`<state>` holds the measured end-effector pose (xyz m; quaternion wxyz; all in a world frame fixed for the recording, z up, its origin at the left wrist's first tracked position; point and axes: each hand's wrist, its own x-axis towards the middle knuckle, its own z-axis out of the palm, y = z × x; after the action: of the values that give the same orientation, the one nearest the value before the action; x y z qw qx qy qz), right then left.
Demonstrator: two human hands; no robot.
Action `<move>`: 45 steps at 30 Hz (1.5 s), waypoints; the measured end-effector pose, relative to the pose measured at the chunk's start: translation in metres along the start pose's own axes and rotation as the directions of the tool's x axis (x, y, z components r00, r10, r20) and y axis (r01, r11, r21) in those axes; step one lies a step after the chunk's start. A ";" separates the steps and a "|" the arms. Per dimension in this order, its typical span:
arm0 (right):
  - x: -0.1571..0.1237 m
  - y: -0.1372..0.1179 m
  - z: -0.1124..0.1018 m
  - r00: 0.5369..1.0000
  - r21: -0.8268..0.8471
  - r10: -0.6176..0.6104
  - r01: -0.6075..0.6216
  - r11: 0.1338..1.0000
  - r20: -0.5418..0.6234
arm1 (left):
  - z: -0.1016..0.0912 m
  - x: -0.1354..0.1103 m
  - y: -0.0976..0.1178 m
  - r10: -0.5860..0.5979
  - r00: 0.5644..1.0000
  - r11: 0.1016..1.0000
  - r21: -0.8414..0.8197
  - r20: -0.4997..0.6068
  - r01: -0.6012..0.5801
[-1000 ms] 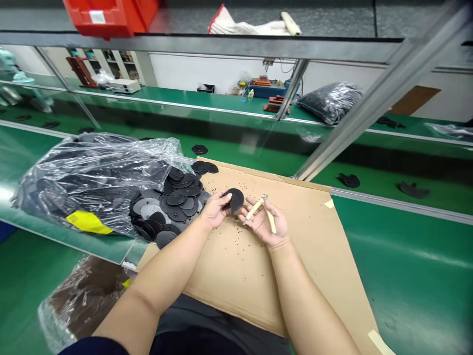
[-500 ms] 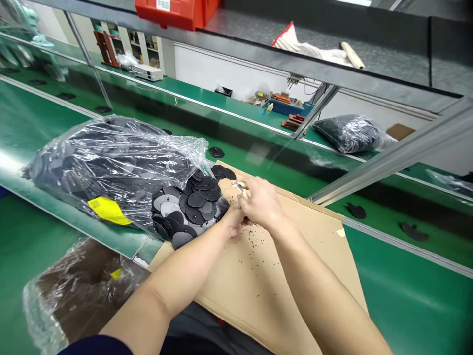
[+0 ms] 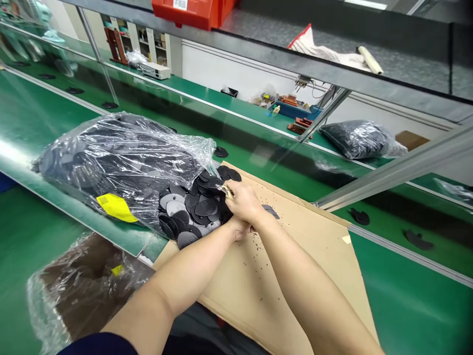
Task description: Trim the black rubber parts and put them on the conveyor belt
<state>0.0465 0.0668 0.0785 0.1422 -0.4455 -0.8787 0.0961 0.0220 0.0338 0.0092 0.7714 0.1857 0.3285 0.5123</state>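
My right hand [image 3: 242, 199] is closed around a small hand tool [image 3: 226, 190] with a shiny tip and a cream-coloured grip; its exact kind is unclear. The tip points left over the loose black discs [image 3: 205, 207] that spill from a clear plastic bag [image 3: 125, 148]. Below the right wrist, my left hand [image 3: 241, 230] has curled fingers, mostly hidden; what they hold does not show. Just right of the right wrist, a few overlapping dark discs [image 3: 271, 211] show above the cardboard sheet [image 3: 310, 256]. Tiny black bits [image 3: 257, 255] are scattered on the cardboard.
A cardboard box [image 3: 92, 281] lined with clear plastic stands below the bench at left. Single black parts [image 3: 359, 216] lie along the green belt behind the metal rail. A shelf with a red bin [image 3: 192, 12] and a white glove [image 3: 325, 52] runs overhead.
My right hand has moved left with the small tool, from over the cardboard to the edge of the disc pile. The dark discs beside the right wrist have come into view.
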 end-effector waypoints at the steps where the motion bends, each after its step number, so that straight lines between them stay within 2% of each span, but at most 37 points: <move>1: -0.005 0.004 -0.004 0.998 0.073 0.049 -0.046 0.996 -0.043 | 0.001 -0.001 -0.002 -0.007 1.000 1.000 0.008 0.020 0.006; 3: -0.020 0.011 -0.013 0.973 0.238 0.160 -0.119 0.964 -0.165 | 0.001 0.000 -0.004 -0.007 0.997 0.999 0.037 0.079 0.004; 5: -0.039 0.019 -0.019 0.905 0.376 0.273 -0.142 0.916 -0.325 | -0.001 0.004 -0.007 -0.015 0.992 0.998 0.070 0.129 0.006; 7: -0.062 0.028 -0.022 0.791 0.428 0.364 -0.144 0.892 -0.492 | -0.004 0.006 -0.008 -0.037 0.990 0.996 0.082 0.137 0.026; 9: -0.087 0.038 -0.018 0.661 0.382 0.393 -0.172 0.908 -0.639 | -0.006 0.006 -0.008 -0.053 0.993 0.995 0.085 0.106 0.045; 10: -0.098 0.043 -0.012 0.612 0.332 0.384 -0.203 0.921 -0.691 | -0.006 0.006 -0.008 -0.051 0.994 0.995 0.088 0.093 0.043; 11: -0.108 0.047 -0.006 0.586 0.272 0.366 -0.246 0.930 -0.723 | -0.005 0.005 -0.009 -0.049 0.995 0.995 0.094 0.085 0.041; 12: -0.117 0.051 0.002 0.585 0.212 0.351 -0.294 0.932 -0.732 | -0.004 0.003 -0.009 -0.045 0.996 0.995 0.097 0.082 0.037; 13: -0.124 0.054 0.011 0.606 0.161 0.339 -0.329 0.930 -0.719 | -0.003 0.002 -0.009 -0.041 0.996 0.995 0.089 0.080 0.034; 15: -0.132 0.058 0.026 0.681 0.091 0.314 -0.343 0.935 -0.661 | 0.000 -0.002 -0.010 -0.035 0.995 0.998 0.062 0.090 0.030; 18: -0.135 0.061 0.037 0.787 0.061 0.262 -0.277 0.959 -0.558 | 0.002 -0.006 -0.012 -0.022 0.993 0.998 0.065 0.113 0.015; 20: -0.135 0.061 0.037 0.837 0.068 0.223 -0.218 0.974 -0.499 | 0.002 -0.008 -0.012 -0.017 0.995 0.995 0.104 0.098 0.007; 24: -0.139 0.061 0.032 0.891 0.104 0.139 -0.103 0.989 -0.432 | 0.001 -0.008 -0.011 -0.009 0.997 0.990 0.139 0.081 -0.003; 26: -0.142 0.061 0.031 0.873 0.142 0.159 -0.104 0.984 -0.462 | 0.001 -0.008 -0.012 0.041 0.998 0.990 0.134 0.051 -0.048; 27: -0.143 0.062 0.030 0.843 0.175 0.210 -0.139 0.975 -0.496 | 0.002 -0.007 -0.012 0.076 0.997 0.988 0.130 0.031 -0.079; 30: -0.144 0.064 0.030 0.696 0.377 0.449 -0.268 0.887 -0.561 | 0.004 -0.008 -0.012 0.148 0.989 0.980 0.129 0.025 -0.150; 31: -0.144 0.066 0.030 0.665 0.457 0.510 -0.274 0.846 -0.546 | 0.005 -0.009 -0.013 0.153 0.987 0.978 0.134 0.042 -0.157; 32: -0.143 0.068 0.031 0.656 0.528 0.551 -0.263 0.807 -0.516 | 0.005 -0.009 -0.013 0.156 0.986 0.977 0.140 0.061 -0.163; 37: -0.141 0.080 0.035 0.686 0.716 0.620 -0.204 0.667 -0.382 | 0.002 -0.010 -0.018 0.155 0.979 0.961 0.209 0.132 -0.180; 41: -0.142 0.083 0.034 0.716 0.754 0.596 -0.149 0.639 -0.364 | -0.004 -0.008 -0.021 0.164 0.973 0.928 0.310 0.160 -0.208; 45: -0.143 0.083 0.034 0.723 0.784 0.607 -0.148 0.603 -0.330 | -0.006 -0.007 -0.022 0.172 0.971 0.921 0.322 0.164 -0.218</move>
<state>0.1783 -0.0014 -0.0014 0.5319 -0.5462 -0.5629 0.3193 0.0311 0.0183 -0.0066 0.6933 0.3806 0.3392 0.5093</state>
